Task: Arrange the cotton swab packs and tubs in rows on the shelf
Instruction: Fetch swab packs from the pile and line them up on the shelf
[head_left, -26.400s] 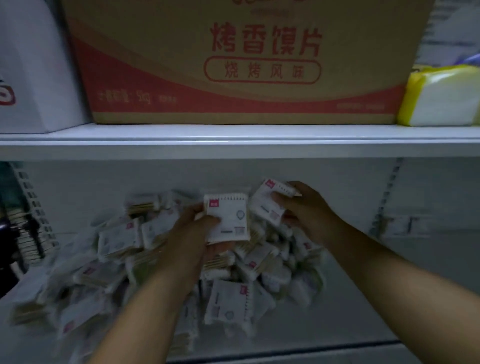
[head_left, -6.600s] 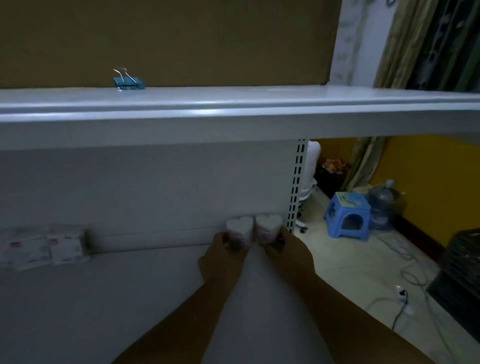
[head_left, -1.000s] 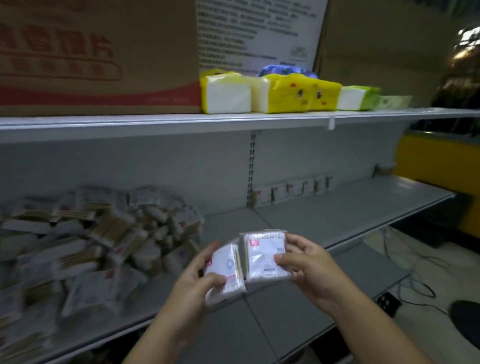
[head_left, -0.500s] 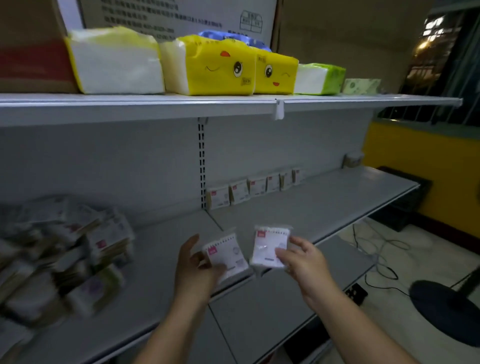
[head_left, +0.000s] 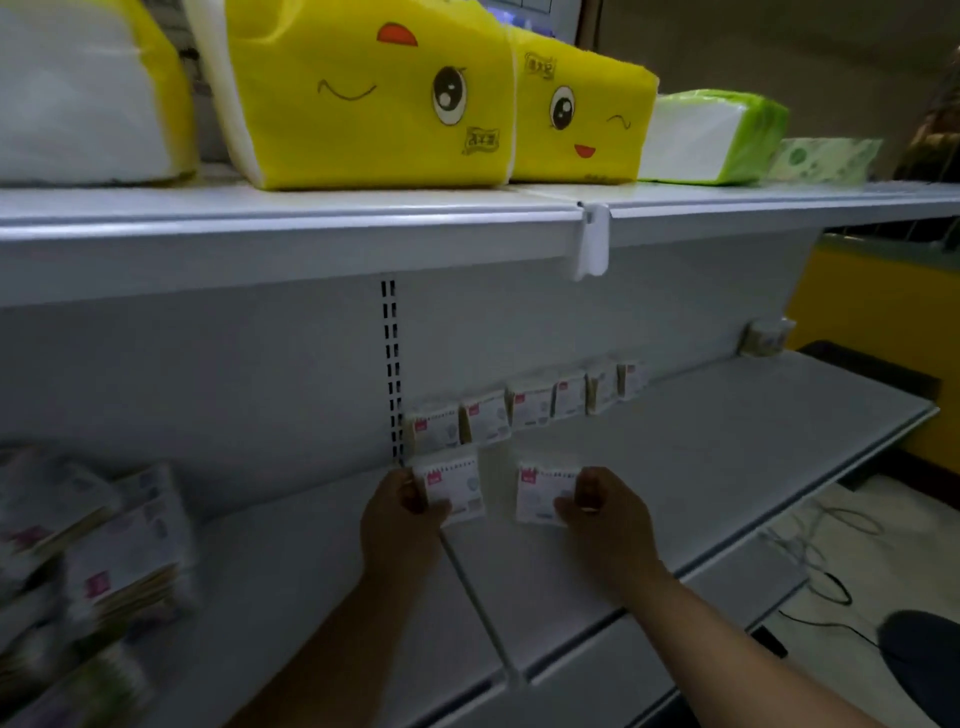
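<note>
The grey metal shelf (head_left: 727, 467) fills most of the frame, its lower board running from the lower left up toward the right edge. The upper shelf (head_left: 311, 218) crosses the top third. On it stand large tissue packs in a line: a white pack with yellow edges (head_left: 78, 93) at the upper left, two yellow packs with cartoon faces (head_left: 363, 93) (head_left: 576, 109) pressed side by side, a green-and-white pack (head_left: 711, 137), and a pale green box (head_left: 826, 161) toward the upper right.

A loose pile of cotton swab packs (head_left: 104, 545) lies on the lower board at the lower left of the frame, blurred.

Both forearms reach up from the bottom edge. The left hand (head_left: 400, 519) grips one swab pack (head_left: 454, 486) by its left side, fingers curled round it, just below the slotted upright (head_left: 390, 364). The right hand (head_left: 608, 512) pinches a second swab pack (head_left: 543, 491) by its right side. The two packs stand upright, a clear gap between them, in front of the back row; whether they touch the board I cannot tell.

That back row of swab packs (head_left: 530, 405) stands against the rear wall, six packs side by side, from the upright toward the right.

Small tubs (head_left: 764, 338) sit at the far right end of the rear wall, too dim to count.

A white tag clip (head_left: 592, 244) hangs from the upper shelf's front edge.
</note>
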